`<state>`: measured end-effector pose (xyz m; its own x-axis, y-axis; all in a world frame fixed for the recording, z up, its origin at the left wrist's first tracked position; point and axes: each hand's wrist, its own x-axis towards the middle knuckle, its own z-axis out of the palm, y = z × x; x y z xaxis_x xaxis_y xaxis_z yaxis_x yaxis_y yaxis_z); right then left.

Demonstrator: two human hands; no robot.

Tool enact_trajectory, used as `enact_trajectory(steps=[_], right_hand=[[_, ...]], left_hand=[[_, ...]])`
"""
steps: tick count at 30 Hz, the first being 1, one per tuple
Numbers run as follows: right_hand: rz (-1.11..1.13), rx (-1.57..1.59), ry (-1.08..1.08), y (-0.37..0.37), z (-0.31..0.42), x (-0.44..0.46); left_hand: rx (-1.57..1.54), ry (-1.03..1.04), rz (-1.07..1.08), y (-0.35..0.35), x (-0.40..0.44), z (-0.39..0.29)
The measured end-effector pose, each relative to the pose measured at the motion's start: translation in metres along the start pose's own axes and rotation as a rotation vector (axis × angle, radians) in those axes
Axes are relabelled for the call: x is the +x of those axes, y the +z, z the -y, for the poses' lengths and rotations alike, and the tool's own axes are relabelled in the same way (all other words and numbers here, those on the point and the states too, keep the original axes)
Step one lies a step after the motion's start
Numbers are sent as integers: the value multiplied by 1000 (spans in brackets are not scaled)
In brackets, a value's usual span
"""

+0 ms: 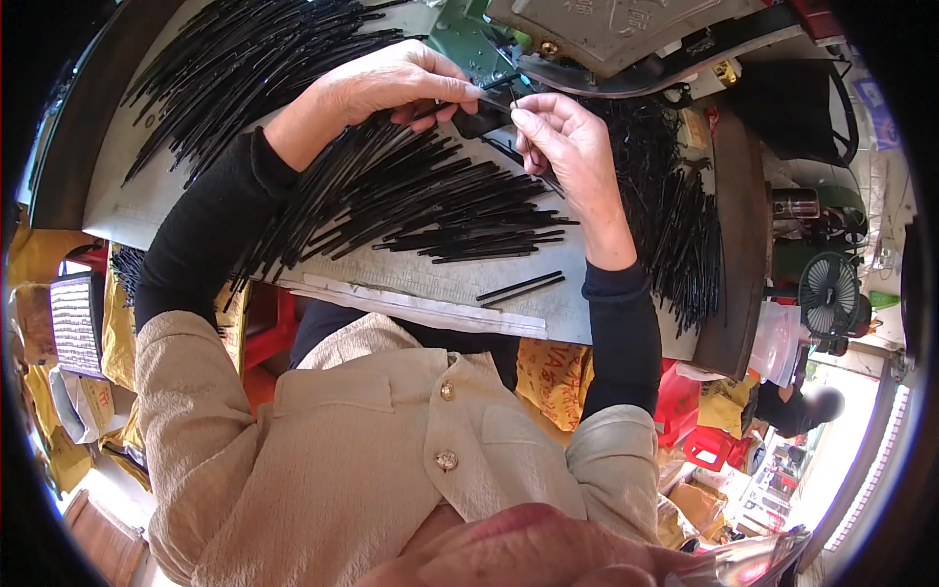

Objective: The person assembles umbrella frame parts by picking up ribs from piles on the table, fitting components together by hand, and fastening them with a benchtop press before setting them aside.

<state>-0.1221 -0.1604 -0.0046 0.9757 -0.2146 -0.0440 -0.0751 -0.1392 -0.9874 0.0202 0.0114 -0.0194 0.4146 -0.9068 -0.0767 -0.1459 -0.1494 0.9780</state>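
At the far side of the table, my left hand point(421, 86) is closed, thumb and forefinger pinching one end of a thin dark strip point(495, 102). Close by on the right, my right hand point(565, 137) pinches the strip's other end, fingers curled. The exact make of the strip is too small to tell. Just beyond both hands stands a green and grey machine point(469, 39). Under and in front of them a pile of thin black sticks point(430, 191) is spread over the table. Two single black sticks point(521, 289) lie apart near the front edge.
A larger heap of black sticks point(264, 59) covers the back left of the metal table point(391, 279). More black pieces point(685, 235) lie at the right against a wooden edge point(740, 245). A fan point(829, 293), red stools and yellow bags are around the table; another person point(792, 406) is farther off.
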Motion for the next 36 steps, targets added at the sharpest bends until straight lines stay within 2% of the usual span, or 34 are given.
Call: enact_trajectory(steps=[24, 30, 32, 33, 36], right_hand=[[-12, 19, 16, 0, 0, 9], [-90, 213, 41, -4, -3, 6], [-183, 410, -29, -9, -12, 8], [-213, 529, -51, -13, -19, 10], [-303, 728, -44, -18, -27, 11]], left_hand=[[-60, -41, -31, -4, 1, -5], [-110, -21, -37, 2, -4, -12], [-121, -41, -44, 3, -4, -13], [-138, -54, -120, 11, -6, -14], [-63, -15, -26, 24, -11, -20]])
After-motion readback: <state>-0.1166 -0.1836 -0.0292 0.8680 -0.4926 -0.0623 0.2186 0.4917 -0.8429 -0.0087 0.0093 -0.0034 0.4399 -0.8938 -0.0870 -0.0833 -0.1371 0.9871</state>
